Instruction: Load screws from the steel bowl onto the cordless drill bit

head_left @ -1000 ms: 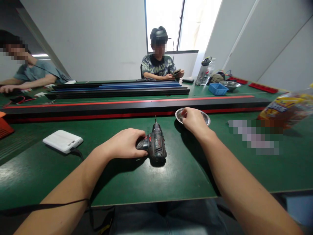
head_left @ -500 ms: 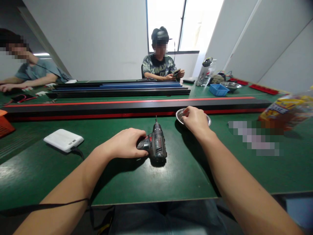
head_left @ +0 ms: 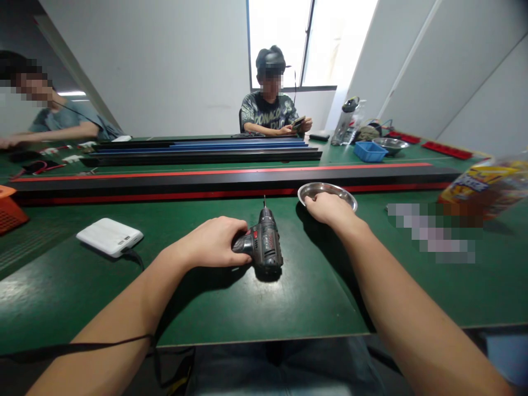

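My left hand (head_left: 214,241) is wrapped round the handle of a dark cordless drill (head_left: 264,246) that lies on the green table (head_left: 231,308), its bit pointing away from me. My right hand (head_left: 328,209) is closed, fingers curled, at the near rim of a small shiny metal dish (head_left: 328,191). What its fingers hold, if anything, is hidden. A long black rail with red stripes (head_left: 231,180) runs across the table just beyond the dish and drill.
A white power bank (head_left: 109,237) with a cable lies at the left. An orange basket (head_left: 10,209) is at the far left, a snack bag (head_left: 482,184) at the right. Black and blue rails (head_left: 202,148), a blue tray (head_left: 368,151) and two seated people are farther back.
My right hand has drawn back out of the metal dish toward me, to its near rim. The left hand and drill have stayed put.
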Motion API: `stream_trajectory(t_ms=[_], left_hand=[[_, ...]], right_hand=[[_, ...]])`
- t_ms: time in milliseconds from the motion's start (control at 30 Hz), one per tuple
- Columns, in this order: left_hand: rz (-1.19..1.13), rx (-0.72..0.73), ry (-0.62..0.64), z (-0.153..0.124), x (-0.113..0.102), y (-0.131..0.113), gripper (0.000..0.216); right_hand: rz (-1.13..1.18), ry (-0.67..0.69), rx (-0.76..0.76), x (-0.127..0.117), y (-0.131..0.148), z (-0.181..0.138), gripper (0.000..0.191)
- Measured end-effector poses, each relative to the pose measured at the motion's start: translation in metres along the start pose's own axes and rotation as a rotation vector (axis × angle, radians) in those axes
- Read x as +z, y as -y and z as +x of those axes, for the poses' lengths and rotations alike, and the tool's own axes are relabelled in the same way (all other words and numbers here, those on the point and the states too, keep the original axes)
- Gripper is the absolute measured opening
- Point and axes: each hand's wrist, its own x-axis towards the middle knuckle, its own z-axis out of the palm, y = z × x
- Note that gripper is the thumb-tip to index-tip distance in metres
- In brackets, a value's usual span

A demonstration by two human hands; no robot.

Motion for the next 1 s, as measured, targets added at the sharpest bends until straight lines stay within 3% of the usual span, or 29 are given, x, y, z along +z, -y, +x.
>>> stream_trajectory(t_ms=[267, 433, 600, 733, 1000], left_hand=[[0.004, 0.017, -0.003, 0.0009, 0.0001, -0.0009, 0.032], [0.010, 0.013, 0.006, 0.0021, -0.0006, -0.0027, 0.033], [0.015, 0.015, 0.003, 0.0019, -0.0008, -0.0031, 0.033], [0.019, 0.010, 0.004, 0.0012, -0.0010, -0.0032, 0.032], [0.012, 0.004, 0.003, 0.0017, -0.0005, -0.0045, 0.032]], right_hand=[[0.015, 0.016, -0.010, 0.0005, -0.0014, 0.0009, 0.060], [0.019, -0.092, -0.027, 0.0016, -0.0036, 0.0049, 0.053], [0.039, -0.183, -0.101, 0.0004, -0.0043, 0.0067, 0.028], [0.081, -0.242, -0.121, 0.0019, -0.0059, 0.0061, 0.029], [0.094, -0.196, -0.118, 0.0005, -0.0065, 0.0050, 0.026]])
